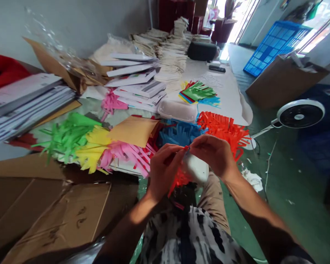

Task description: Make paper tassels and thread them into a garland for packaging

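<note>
My left hand [162,169] and my right hand [214,153] meet above my lap, fingers pinched together on a red fringed paper piece [179,178] that hangs down between them. A white rounded object [195,168] sits just behind it, partly hidden by the hands. Beyond the hands lie piles of fringed cut paper: orange-red [224,129], blue [178,133], pink [128,153], yellow [95,146] and green [67,135].
A tan envelope [133,130] lies on the piles beside a white plastic tray [176,110]. Stacked booklets [137,79], more coloured fringes [199,92] and paper stacks sit farther back. Flattened cardboard [52,205] lies at left; a floor fan [299,114] and blue crate [276,44] are at right.
</note>
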`<state>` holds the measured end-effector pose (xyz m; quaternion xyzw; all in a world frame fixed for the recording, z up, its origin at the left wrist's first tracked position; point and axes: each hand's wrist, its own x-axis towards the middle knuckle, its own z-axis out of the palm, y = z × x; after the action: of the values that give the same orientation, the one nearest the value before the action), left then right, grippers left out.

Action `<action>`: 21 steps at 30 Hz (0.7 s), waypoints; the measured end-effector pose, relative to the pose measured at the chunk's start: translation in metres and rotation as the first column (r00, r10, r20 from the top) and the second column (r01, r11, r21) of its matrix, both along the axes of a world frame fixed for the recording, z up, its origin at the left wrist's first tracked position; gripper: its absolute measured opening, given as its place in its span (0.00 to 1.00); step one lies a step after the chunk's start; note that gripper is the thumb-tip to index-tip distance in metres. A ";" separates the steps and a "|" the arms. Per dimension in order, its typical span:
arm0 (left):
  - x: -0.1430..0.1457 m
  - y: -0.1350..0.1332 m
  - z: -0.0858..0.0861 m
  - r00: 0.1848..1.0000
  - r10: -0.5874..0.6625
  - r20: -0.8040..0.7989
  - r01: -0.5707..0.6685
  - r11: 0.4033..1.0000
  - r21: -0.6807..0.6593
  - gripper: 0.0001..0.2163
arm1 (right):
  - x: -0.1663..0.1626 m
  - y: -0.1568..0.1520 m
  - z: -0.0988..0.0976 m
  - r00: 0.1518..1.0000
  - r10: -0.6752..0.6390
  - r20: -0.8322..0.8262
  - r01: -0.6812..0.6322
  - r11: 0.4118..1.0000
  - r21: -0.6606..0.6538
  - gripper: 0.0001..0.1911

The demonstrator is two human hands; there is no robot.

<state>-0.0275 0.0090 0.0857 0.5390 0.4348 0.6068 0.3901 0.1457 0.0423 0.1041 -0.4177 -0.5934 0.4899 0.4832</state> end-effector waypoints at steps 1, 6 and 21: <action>0.002 -0.003 0.001 1.000 0.003 -0.028 -0.002 0.999 0.033 0.07 | 0.002 -0.006 0.001 1.000 -0.013 0.010 0.013 1.000 0.010 0.08; 0.013 -0.015 0.001 0.996 -0.001 -0.089 0.014 0.990 0.140 0.03 | 0.012 -0.021 0.009 0.997 -0.027 0.066 0.024 0.999 0.046 0.05; 0.040 -0.024 0.001 0.990 -0.112 -0.089 0.115 0.993 0.027 0.07 | 0.036 -0.043 0.017 0.994 -0.083 0.074 0.082 0.996 0.020 0.06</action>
<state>0.0121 -0.0147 0.0870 0.5953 0.4101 0.5663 0.3959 0.1814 -0.0006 0.1211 -0.4556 -0.5973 0.4487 0.4841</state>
